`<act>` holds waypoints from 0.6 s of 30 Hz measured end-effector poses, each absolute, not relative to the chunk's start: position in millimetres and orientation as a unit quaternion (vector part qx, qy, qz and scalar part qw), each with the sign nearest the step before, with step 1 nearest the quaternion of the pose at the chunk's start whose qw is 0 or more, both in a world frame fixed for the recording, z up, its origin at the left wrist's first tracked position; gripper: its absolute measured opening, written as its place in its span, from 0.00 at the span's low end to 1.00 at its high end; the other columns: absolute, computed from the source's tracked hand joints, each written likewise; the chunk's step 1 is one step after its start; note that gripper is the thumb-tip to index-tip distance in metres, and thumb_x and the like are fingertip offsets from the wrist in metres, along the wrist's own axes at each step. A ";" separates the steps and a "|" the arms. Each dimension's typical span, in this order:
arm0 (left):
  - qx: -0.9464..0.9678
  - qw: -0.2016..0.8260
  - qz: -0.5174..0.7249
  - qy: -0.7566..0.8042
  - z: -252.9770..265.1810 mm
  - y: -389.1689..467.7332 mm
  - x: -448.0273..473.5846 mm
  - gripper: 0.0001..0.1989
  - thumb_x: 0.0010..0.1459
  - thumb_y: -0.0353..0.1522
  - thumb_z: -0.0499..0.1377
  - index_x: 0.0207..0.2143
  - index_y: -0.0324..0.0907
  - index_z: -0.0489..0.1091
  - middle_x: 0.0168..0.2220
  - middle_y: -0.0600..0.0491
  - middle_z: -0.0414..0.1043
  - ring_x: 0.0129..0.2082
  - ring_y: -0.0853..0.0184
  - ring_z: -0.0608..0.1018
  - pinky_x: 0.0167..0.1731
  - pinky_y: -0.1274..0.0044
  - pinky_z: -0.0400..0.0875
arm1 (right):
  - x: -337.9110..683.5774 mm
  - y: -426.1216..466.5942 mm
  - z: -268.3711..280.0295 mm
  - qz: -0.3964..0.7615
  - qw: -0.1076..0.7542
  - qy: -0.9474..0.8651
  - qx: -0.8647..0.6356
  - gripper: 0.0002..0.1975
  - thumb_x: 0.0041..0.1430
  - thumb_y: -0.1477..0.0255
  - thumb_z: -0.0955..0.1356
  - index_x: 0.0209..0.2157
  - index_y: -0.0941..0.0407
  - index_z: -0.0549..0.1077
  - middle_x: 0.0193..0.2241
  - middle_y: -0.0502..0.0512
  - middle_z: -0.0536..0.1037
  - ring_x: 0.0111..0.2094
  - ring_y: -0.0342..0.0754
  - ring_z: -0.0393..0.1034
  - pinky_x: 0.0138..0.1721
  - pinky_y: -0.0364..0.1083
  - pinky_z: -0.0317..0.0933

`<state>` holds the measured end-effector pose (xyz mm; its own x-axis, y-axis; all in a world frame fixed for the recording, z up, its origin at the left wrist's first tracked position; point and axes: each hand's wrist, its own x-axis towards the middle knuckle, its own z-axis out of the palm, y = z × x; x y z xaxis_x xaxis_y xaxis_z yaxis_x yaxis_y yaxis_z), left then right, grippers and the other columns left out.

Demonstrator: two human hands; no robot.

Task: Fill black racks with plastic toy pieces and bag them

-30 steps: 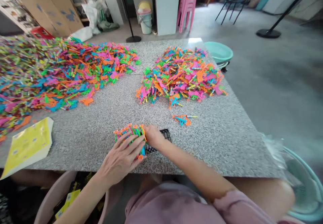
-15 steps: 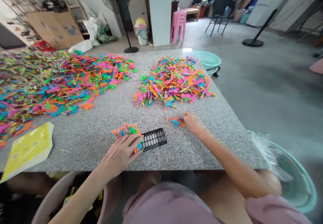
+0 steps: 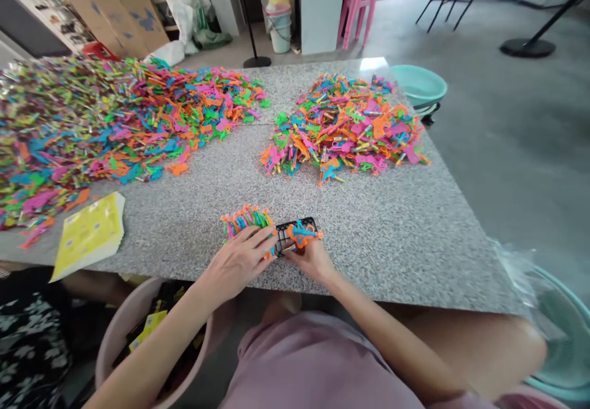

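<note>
A black plastic rack [image 3: 281,231] with a grid of slots lies near the table's front edge. Small bright plastic toys [image 3: 244,217] stand packed in a row along its left part. Over that row lies my left hand [image 3: 240,262], fingers curled across the toys and the rack, holding them in place. My right hand [image 3: 316,262] pinches an orange and blue plastic toy [image 3: 300,234] above the right part of the rack. Its fingertips reach to the slots, partly hidden by the toy. Whether the toy sits in a slot I cannot tell.
A heap of loose toys [image 3: 350,126] lies beyond the rack, and a larger heap [image 3: 138,120] spreads across the left. A yellow printed stack [image 3: 90,230] is at the left front edge. Below stand a pink tub [image 3: 209,341] and a teal basin [image 3: 569,298].
My right hand has moved left from the bare tabletop to the rack, carrying the orange and blue toy. The left hand stays on the row. The view has tilted down.
</note>
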<state>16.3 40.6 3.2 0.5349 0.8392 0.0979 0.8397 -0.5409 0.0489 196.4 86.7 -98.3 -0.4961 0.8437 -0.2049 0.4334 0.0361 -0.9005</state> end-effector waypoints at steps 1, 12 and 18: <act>-0.875 -0.002 -0.057 -0.481 2.8 40.6 16.7 0.15 0.66 0.32 0.54 0.53 0.40 0.66 0.55 0.46 0.70 0.52 0.58 0.73 0.53 0.66 0.70 | 194.0 88.2 -97.5 0.488 0.186 -0.715 -0.465 0.03 0.57 0.74 0.67 0.34 0.55 0.73 0.29 0.51 0.78 0.30 0.47 0.74 0.34 0.43 0.67; -0.818 -0.038 -0.109 -0.563 -0.5 35.8 23.4 0.21 0.59 0.30 0.54 0.56 0.40 0.62 0.61 0.43 0.63 0.59 0.57 0.70 0.55 0.67 0.70 | 175.2 93.7 -70.5 0.309 0.033 -0.865 -0.395 0.13 0.59 0.82 0.62 0.44 0.61 0.72 0.39 0.63 0.79 0.40 0.51 0.75 0.41 0.44 0.63; -0.815 -0.032 -0.102 -0.570 -2.0 38.4 28.3 0.32 0.55 0.30 0.56 0.62 0.38 0.56 0.65 0.41 0.58 0.61 0.54 0.67 0.57 0.64 0.67 | 167.2 85.6 -67.0 0.297 0.023 -0.864 -0.407 0.14 0.57 0.84 0.62 0.44 0.62 0.72 0.39 0.64 0.79 0.41 0.52 0.75 0.40 0.45 0.63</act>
<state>28.3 38.4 -2.0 0.3292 0.9353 0.1301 0.9222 -0.3480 0.1684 167.2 85.6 -67.0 -0.6675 0.7168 -0.2015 0.6894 0.4927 -0.5311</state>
